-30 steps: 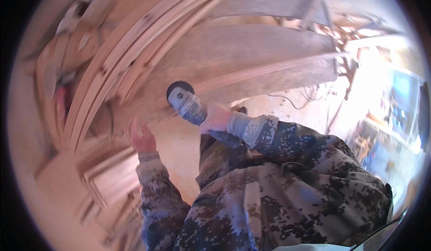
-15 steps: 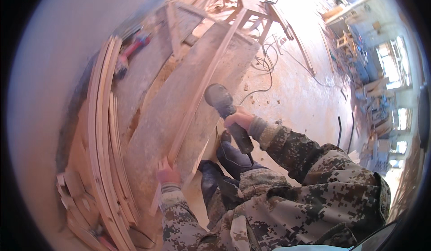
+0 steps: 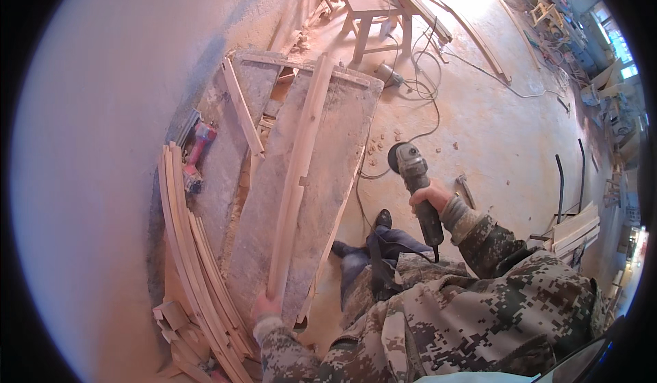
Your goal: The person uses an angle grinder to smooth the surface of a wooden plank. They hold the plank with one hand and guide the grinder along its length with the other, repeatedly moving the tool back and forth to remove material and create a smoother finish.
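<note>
A long wooden board (image 3: pixel 298 157) with small notches along its right edge lies lengthwise on a low, dusty work surface (image 3: pixel 335 143). My left hand (image 3: pixel 265 305) is closed round its near end. Right of the work surface, my right hand (image 3: pixel 432 195) grips the body of a grey and black angle grinder (image 3: pixel 413 168). The grinder's dark round disc (image 3: pixel 395 157) points away from me, above the floor and apart from the board. A cord leaves the tool's near end. Whether the disc is spinning I cannot tell.
Left of the work surface are long wooden strips (image 3: pixel 179 225), a red power tool (image 3: pixel 198 151) and short offcuts (image 3: pixel 181 328). A wooden stool (image 3: pixel 373 6) stands beyond it. A loose cable (image 3: pixel 438 119) and a hammer (image 3: pixel 467 190) lie on the floor.
The view has shifted. My right hand and the grinder have moved right, away from the board. The board's broad face now shows more; my left hand still holds its near end.
</note>
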Motion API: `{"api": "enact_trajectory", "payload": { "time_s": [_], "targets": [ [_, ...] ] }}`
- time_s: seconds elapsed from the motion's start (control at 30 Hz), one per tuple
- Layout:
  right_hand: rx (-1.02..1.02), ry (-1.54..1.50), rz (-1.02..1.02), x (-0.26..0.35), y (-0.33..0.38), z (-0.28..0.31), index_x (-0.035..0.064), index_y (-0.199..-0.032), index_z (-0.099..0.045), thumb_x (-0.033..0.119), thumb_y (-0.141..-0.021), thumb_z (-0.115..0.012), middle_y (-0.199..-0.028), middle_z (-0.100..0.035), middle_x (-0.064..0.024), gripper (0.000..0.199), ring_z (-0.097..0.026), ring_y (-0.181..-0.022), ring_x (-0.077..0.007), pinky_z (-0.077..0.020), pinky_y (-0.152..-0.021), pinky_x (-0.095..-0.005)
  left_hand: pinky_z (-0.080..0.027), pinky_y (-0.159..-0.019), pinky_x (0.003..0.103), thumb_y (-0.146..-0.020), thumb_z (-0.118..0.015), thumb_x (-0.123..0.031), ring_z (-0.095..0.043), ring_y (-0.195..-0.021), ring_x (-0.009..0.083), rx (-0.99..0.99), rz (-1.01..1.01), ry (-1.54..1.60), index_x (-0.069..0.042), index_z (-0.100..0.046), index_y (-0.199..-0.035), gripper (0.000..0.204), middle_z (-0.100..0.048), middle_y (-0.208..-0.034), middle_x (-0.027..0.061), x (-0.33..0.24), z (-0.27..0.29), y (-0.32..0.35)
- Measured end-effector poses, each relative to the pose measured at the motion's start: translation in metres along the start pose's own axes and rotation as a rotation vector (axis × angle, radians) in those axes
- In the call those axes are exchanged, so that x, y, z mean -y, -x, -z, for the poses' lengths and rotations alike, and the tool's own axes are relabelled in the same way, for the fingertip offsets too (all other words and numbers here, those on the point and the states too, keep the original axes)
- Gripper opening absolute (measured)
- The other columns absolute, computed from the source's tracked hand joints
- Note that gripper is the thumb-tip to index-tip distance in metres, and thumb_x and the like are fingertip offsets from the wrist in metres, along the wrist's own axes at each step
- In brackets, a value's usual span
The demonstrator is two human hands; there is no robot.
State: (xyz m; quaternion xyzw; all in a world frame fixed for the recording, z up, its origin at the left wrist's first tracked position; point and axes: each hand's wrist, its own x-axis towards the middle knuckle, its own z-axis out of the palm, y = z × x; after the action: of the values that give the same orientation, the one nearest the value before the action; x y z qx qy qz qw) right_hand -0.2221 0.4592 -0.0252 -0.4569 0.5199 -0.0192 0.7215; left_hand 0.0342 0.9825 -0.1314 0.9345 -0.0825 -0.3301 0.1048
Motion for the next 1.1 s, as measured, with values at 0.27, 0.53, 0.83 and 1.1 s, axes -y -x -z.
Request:
{"api": "enact_trajectory", "payload": {
  "time_s": [0.27, 0.53, 0.83, 1.1],
  "targets": [
    [0.027, -0.079, 0.087, 0.081, -0.071, 0.026, -0.0007, -0.095, -0.061, 0.002, -0.067, -0.074, -0.079, -0.063, -0.0118, 0.031, -0.068, -0.063, -0.0266, -0.0584, -0.060, -0.0406, -0.055, -0.094, 0.050, -0.077, -0.084, -0.023, -0.067, -0.108, 0.0441, -0.178, -0.362, 0.067, 0.000, -0.069, -0.122, 0.052, -0.070, -0.113, 0.0245, -0.236, -0.040, -0.124],
    [-0.071, 0.115, 0.144, 0.135, -0.125, 0.003, -0.0025, -0.098, -0.061, 0.005, -0.068, -0.075, -0.080, -0.065, -0.0111, 0.034, -0.069, -0.062, -0.0246, -0.0576, -0.058, -0.0382, -0.051, -0.100, 0.052, -0.077, -0.082, -0.020, -0.062, -0.115, 0.0435, -0.146, -0.369, -0.027, -0.004, -0.063, -0.136, 0.064, -0.065, -0.120, 0.0232, -0.340, -0.049, -0.201],
    [-0.089, 0.365, 0.183, 0.214, -0.187, -0.055, -0.0027, -0.099, -0.061, 0.007, -0.067, -0.077, -0.080, -0.065, -0.0098, 0.037, -0.068, -0.065, -0.0221, -0.0576, -0.060, -0.0370, -0.047, -0.097, 0.056, -0.066, -0.074, 0.000, -0.053, -0.110, 0.0447, -0.171, -0.443, -0.024, -0.010, -0.051, -0.151, 0.089, -0.053, -0.122, 0.0221, -0.302, -0.053, -0.207],
    [0.124, 0.494, 0.159, 0.291, -0.261, -0.050, -0.0031, -0.105, -0.061, 0.005, -0.066, -0.078, -0.082, -0.065, -0.0080, 0.043, -0.068, -0.067, -0.0188, -0.0582, -0.062, -0.0336, -0.047, -0.101, 0.056, -0.066, -0.071, 0.001, -0.053, -0.115, 0.0461, -0.126, -0.501, 0.001, -0.012, -0.052, -0.150, 0.087, -0.054, -0.123, 0.0216, -0.314, -0.030, -0.240]
  ]
}}
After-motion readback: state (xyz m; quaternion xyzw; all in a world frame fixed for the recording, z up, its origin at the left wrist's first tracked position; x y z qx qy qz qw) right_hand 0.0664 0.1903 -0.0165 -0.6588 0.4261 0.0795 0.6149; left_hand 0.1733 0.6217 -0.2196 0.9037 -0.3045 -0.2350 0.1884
